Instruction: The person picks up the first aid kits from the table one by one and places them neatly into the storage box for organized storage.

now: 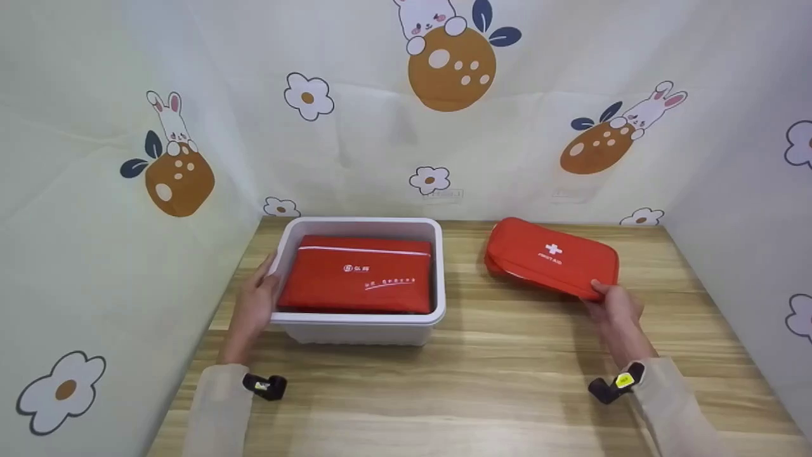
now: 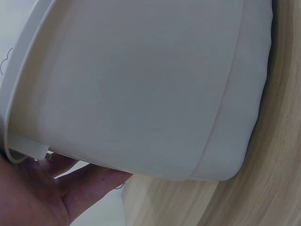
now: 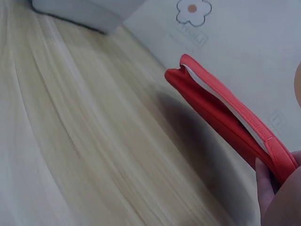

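A white plastic bin (image 1: 361, 330) stands on the table with a red zip pouch (image 1: 355, 273) with white lettering lying inside. My left hand (image 1: 255, 298) grips the bin's left side at the rim; the left wrist view shows its fingers (image 2: 94, 183) along the outer wall. At the right, my right hand (image 1: 618, 311) pinches the near right corner of a red first aid pouch (image 1: 539, 254), thumb on top and fingers below. In the right wrist view, this pouch is tilted above the table, its zip edge facing the camera.
The wood-grain table (image 1: 495, 381) runs back to a pale curtain (image 1: 368, 152) printed with rabbits, oranges and flowers. More of this fabric hangs along the left and right sides. A dark wrist camera (image 1: 269, 386) sits on each arm.
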Demonstrator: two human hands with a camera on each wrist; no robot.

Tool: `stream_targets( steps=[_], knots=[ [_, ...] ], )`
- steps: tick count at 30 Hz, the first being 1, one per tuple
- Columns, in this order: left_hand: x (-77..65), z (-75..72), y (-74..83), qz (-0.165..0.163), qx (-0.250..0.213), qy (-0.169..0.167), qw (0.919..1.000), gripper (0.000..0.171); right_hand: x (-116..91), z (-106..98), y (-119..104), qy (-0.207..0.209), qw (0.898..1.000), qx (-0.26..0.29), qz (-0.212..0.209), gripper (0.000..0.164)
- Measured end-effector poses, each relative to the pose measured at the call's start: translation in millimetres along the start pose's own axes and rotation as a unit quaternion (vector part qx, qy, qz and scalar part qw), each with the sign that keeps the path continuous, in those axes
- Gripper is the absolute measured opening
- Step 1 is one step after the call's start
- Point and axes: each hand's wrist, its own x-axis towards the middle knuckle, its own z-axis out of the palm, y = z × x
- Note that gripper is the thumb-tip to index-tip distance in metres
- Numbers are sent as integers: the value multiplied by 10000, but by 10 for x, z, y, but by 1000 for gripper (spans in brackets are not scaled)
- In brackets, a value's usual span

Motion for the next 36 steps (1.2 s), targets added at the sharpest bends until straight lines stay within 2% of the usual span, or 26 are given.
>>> stream_targets(
  steps=[4,8,13,16,23,29,36],
  knots=[
    [2,-1,-5,-6,86,34,10000,52,-92,37,-14,-181,9988,443,137,54],
    [1,0,2,-73,117,14,9999,52,-189,71,-32,-553,9935,942,328,39],
    [4,0,6,-160,122,-17,9998,53,-333,137,-52,-836,9939,657,298,26],
    [1,-1,8,-142,130,-2,9998,53,-414,193,-52,-1029,9936,443,130,25],
    [-6,10,14,-121,133,0,9998,53,-598,326,-22,-1395,9883,572,-210,24],
    [-7,9,32,-140,254,39,9996,52,-750,430,-29,-1670,9844,512,-215,30],
    [-3,1,12,-120,165,71,9998,52,-887,586,49,-1932,9802,324,-286,26]
  ],
)
